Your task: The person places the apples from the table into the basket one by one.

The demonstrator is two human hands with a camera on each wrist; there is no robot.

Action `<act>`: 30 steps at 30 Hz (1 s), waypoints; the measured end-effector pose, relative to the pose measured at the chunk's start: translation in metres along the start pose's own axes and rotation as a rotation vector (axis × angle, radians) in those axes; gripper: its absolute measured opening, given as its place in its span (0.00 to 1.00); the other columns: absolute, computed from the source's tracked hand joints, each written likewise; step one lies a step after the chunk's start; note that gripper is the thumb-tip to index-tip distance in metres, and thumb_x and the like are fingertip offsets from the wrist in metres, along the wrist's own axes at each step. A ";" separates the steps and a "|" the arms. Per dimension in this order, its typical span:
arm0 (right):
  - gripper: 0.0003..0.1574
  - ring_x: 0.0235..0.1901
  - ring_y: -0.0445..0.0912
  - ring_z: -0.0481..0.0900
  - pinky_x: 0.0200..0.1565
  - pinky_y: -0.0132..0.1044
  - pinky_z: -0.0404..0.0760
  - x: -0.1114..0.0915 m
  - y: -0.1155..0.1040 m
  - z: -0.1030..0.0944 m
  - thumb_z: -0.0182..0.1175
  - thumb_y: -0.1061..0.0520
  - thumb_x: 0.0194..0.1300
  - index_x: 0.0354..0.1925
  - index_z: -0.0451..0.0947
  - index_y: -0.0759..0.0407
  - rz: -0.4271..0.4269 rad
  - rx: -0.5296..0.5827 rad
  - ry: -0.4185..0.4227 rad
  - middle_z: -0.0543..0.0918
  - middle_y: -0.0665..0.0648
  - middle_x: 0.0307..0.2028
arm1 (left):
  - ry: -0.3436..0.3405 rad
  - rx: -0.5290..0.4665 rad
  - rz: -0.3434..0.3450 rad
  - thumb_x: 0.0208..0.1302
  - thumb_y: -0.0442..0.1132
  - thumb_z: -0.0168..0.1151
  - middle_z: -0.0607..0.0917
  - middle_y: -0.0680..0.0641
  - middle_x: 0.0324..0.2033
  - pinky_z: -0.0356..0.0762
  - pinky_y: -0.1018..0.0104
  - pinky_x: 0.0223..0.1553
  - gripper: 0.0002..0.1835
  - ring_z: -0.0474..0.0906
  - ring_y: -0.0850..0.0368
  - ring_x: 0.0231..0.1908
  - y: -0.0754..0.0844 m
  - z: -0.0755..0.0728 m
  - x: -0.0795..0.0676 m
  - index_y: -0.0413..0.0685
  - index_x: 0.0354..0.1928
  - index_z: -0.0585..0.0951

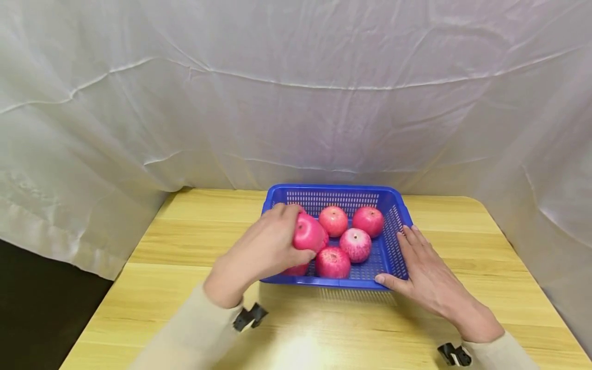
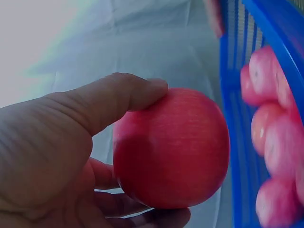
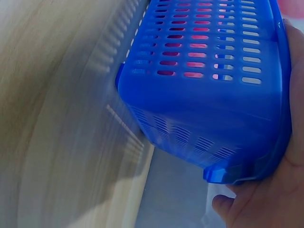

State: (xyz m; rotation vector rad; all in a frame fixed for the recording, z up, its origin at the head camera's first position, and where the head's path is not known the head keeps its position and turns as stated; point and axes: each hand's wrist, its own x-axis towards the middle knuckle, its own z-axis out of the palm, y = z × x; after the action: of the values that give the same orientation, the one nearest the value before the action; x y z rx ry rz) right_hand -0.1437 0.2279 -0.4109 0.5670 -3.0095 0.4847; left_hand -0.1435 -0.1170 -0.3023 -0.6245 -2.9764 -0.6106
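My left hand [image 1: 265,239] grips a red apple [image 1: 308,232] above the left part of the blue plastic basket [image 1: 330,188]. In the left wrist view the thumb lies on the apple's [image 2: 175,152] upper side, with the other fingers beneath it. Several more red apples sit in the basket, among them a streaked, pale-topped apple [image 1: 355,245] near the middle and another apple [image 1: 333,262] by the front wall. My right hand [image 1: 430,277] rests against the basket's front right corner, its fingers extended along the right side and its thumb at the front rim.
The basket stands on a light wooden table [image 1: 185,293], close to its back edge. Pale grey cloth [image 1: 296,118] hangs behind the table and along both sides. A dark area [image 1: 41,303] lies beyond the table's left edge.
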 end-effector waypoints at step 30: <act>0.70 0.81 0.71 0.48 0.82 0.60 0.48 -0.002 0.001 -0.001 0.62 0.25 0.69 0.81 0.48 0.75 -0.046 -0.046 0.022 0.50 0.77 0.81 | -0.329 0.311 0.263 0.61 0.63 0.71 0.86 0.56 0.54 0.80 0.65 0.62 0.32 0.82 0.60 0.52 0.086 0.093 0.103 0.51 0.60 0.83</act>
State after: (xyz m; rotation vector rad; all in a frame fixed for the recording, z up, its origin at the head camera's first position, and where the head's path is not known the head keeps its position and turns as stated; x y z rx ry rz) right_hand -0.1424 0.2302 -0.4103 0.6228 -2.9712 0.4150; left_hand -0.2000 0.0303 -0.3439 -1.1526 -3.0945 -0.0240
